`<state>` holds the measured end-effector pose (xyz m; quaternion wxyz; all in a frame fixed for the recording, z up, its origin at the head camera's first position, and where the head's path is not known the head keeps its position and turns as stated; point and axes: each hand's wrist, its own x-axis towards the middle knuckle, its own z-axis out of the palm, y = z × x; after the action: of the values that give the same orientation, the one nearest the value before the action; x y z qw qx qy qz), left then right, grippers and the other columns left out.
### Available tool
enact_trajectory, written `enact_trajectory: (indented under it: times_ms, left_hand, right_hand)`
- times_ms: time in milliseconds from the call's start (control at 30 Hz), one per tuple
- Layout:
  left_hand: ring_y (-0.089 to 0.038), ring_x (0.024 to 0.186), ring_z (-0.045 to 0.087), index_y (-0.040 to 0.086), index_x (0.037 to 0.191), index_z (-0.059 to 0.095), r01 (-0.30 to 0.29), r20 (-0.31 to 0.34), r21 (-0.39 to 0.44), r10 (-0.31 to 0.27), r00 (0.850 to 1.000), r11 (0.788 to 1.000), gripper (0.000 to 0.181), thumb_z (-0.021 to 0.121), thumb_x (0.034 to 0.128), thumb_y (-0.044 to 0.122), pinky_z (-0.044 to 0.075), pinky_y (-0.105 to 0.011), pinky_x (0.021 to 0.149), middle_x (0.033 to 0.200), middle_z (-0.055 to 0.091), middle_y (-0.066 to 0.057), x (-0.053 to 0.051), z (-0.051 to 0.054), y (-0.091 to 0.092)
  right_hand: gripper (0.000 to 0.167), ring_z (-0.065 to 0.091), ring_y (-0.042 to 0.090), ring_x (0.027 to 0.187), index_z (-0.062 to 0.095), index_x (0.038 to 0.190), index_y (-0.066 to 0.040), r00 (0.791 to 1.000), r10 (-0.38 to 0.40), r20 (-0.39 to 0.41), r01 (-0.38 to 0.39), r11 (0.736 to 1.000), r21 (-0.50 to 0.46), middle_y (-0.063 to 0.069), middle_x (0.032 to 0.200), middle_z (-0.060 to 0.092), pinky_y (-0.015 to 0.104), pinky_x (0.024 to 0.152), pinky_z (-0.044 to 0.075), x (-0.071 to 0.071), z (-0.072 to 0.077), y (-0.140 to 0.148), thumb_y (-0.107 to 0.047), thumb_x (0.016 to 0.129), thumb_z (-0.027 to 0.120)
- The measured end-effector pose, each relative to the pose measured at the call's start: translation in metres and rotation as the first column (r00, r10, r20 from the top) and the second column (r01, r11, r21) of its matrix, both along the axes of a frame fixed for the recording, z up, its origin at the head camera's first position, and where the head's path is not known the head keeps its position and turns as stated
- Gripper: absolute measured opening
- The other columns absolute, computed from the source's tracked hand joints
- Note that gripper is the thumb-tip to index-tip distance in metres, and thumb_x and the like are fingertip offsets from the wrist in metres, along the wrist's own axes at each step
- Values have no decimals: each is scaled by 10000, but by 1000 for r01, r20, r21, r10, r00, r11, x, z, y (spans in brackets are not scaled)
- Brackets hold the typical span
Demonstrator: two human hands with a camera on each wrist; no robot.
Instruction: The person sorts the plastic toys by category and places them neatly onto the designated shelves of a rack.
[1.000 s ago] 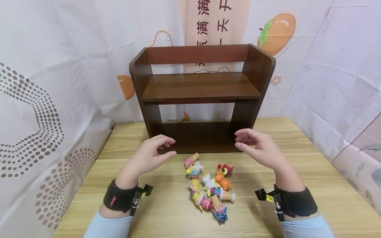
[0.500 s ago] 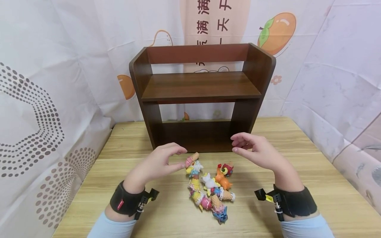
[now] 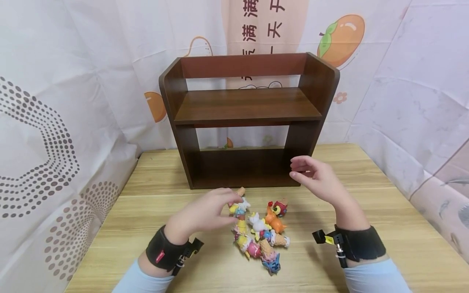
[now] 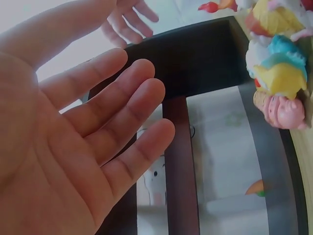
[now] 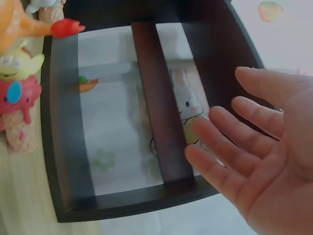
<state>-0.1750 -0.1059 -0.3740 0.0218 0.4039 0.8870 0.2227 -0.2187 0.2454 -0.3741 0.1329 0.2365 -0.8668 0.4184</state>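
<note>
Several small ice-cream-cone figurines lie in a loose cluster on the table, among them an orange animal-shaped figurine (image 3: 274,221), a white one (image 3: 258,223) and a blue one (image 3: 271,265). My left hand (image 3: 205,211) hovers at the left end of the cluster with fingers loosely bent, hiding part of the pink-topped figurine (image 4: 286,108) from the head camera. In the left wrist view those fingers are apart from the toys and hold nothing. My right hand (image 3: 316,179) is raised at the shelf's right front corner, its fingers relaxed and holding nothing.
A dark brown two-tier shelf (image 3: 249,106) stands behind the figurines on the wooden table (image 3: 157,171). Its two side panels rise to the left and right. A patterned white cloth (image 3: 110,81) hangs behind and beside the table.
My left hand has moved right and nearer to me, from beside the shelf's left front to over the figurines. My right hand dipped slightly inward, then moved back out. The toys stay put.
</note>
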Motion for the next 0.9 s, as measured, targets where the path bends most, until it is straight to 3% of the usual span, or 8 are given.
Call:
enact_trajectory:
  times_ms: [133, 233, 433, 533, 667, 767, 900]
  left_hand:
    - [-242, 1323, 524, 122, 1314, 663, 1, 33, -43, 0, 999, 999, 465, 789, 898, 289, 430, -425, 1080, 1421, 581, -84, 2, -3, 5]
    - [-254, 1365, 491, 131, 1302, 669, 23, 40, -51, -21, 999, 998, 455, 792, 884, 261, 415, -420, 1093, 1413, 590, -76, 1, -7, 9]
    - [-188, 1297, 537, 110, 1317, 663, 64, 11, -78, -64, 998, 995, 477, 790, 881, 254, 447, -349, 1055, 1319, 639, -16, 4, -12, 16]
    - [-150, 1220, 565, 93, 1309, 668, 90, -7, -84, -91, 996, 992, 470, 792, 879, 238, 465, -308, 1016, 1273, 653, -15, 5, -15, 19]
    - [-113, 1146, 580, 101, 1288, 676, 117, -7, -108, -118, 993, 987, 457, 803, 870, 238, 474, -273, 981, 1244, 652, -2, 7, -18, 24]
    - [-124, 1206, 569, 121, 1290, 675, 114, 8, -143, -113, 994, 983, 456, 803, 880, 271, 457, -289, 1020, 1282, 642, 8, 9, -21, 27]
    - [-123, 1232, 555, 138, 1288, 680, 122, 21, -187, -120, 993, 975, 444, 796, 888, 292, 453, -292, 1028, 1306, 628, 19, 11, -25, 30]
  right_hand:
    - [299, 653, 135, 984, 647, 1233, -49, 997, -80, -23, 78, 994, -73, 116, 1111, 697, 150, 810, 511, -6, -5, 4, -95, 949, 730]
    - [281, 634, 66, 937, 644, 1211, -5, 988, -144, -48, 136, 981, -139, 157, 1067, 693, 119, 786, 499, -10, -8, 8, -67, 948, 722]
    - [274, 606, 19, 884, 629, 1172, 70, 955, -287, -73, 262, 934, -244, 111, 984, 675, 106, 746, 484, -19, -13, 18, -46, 939, 716]
    - [319, 605, 46, 901, 609, 1202, 59, 942, -332, -48, 303, 904, -303, 53, 978, 658, 116, 761, 487, -22, -13, 21, -67, 934, 727]
    - [420, 615, 143, 1000, 565, 1290, 32, 935, -354, 5, 336, 882, -331, 117, 1075, 652, 135, 812, 490, -23, -13, 22, -119, 937, 738]
    - [517, 605, 260, 1148, 513, 1373, 18, 936, -350, 43, 345, 882, -322, 183, 1224, 620, 220, 904, 511, -25, -14, 22, -155, 941, 740]
    - [616, 522, 380, 1309, 422, 1453, 18, 945, -316, 84, 326, 885, -333, 207, 1396, 529, 451, 1029, 476, -30, -18, 24, -159, 951, 730]
